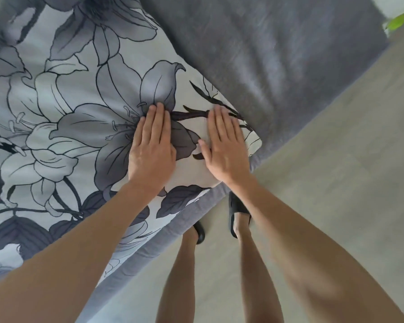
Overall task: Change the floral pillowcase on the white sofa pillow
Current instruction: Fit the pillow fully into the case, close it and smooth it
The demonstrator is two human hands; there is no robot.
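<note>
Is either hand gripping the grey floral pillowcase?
No: the left hand and right hand lie flat, fingers straight, on the grey floral pillowcase.

Bare forearms, no sleeves, no watch or rings on left hand [151,150] or right hand [225,150]. Bare legs below. Black rubbery open-heeled slippers [237,209] on both feet, one mostly hidden.

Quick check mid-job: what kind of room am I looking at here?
Probably a home living room: a grey fabric sofa holds the grey-and-white floral-print pillow under both flat hands, left hand and right hand, above pale wood-look flooring and black slippers.
</note>
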